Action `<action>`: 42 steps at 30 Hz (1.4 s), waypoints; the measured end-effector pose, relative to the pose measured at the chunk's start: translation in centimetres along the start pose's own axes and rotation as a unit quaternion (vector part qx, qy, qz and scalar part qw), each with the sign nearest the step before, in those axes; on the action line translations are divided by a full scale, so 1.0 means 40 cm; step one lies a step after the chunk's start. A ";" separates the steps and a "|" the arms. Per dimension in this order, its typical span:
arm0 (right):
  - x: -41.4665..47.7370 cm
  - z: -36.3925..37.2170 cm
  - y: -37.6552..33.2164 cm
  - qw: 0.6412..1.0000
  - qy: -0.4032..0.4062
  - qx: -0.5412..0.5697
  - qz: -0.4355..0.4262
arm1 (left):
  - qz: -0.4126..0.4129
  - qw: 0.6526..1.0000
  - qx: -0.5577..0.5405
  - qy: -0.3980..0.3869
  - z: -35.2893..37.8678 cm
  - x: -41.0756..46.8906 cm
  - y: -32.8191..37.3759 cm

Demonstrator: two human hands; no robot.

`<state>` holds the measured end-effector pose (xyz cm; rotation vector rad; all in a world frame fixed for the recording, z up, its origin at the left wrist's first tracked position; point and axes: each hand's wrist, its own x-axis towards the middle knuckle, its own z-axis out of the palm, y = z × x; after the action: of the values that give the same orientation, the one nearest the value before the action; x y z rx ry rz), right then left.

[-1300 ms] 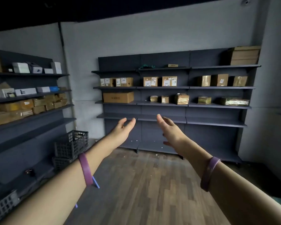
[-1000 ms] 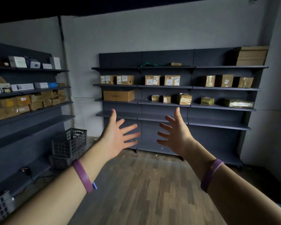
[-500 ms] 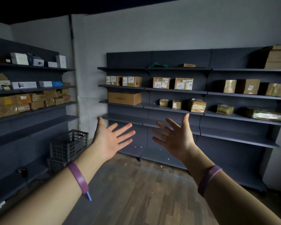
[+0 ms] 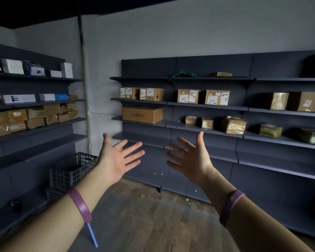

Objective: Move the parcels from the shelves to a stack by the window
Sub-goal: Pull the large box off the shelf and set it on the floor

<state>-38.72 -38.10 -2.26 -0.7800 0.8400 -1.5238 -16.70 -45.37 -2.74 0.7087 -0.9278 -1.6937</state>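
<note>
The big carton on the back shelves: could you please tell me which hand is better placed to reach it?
Probably the left hand: open and empty, it lies just below the carton; the open right hand is further right.

A dark slatted crate [image 4: 73,170] sits atop another at the left. The wood-plank floor [image 4: 144,224] is flecked with white crumbs [image 4: 187,199] — a pipe [image 4: 83,79] climbs the corner of the grey wall [image 4: 189,33].
</note>
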 end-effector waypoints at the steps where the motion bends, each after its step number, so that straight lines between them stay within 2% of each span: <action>1: 0.042 0.003 0.008 1.000 0.001 -0.004 0.002 | 0.001 1.000 0.002 0.000 -0.014 0.043 0.004; 17: 0.792 0.098 0.060 0.997 0.027 -0.065 0.015 | -0.013 0.998 0.058 0.008 -0.201 0.782 0.154; 26: 1.147 0.038 0.066 0.997 0.035 -0.072 0.021 | -0.020 0.996 0.086 0.024 -0.237 1.118 0.136; 35: 1.604 -0.054 0.001 0.995 -0.019 -0.086 0.037 | 0.017 0.990 0.111 0.084 -0.208 1.538 0.161; 42: 1.881 -0.111 -0.051 0.994 -0.036 -0.090 0.049 | 0.025 0.988 0.119 0.093 -0.181 1.805 0.178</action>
<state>-51.61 -112.38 -1.41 -0.9070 0.9575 -1.3383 -28.42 -117.33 -1.79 0.9768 -1.0149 -1.4583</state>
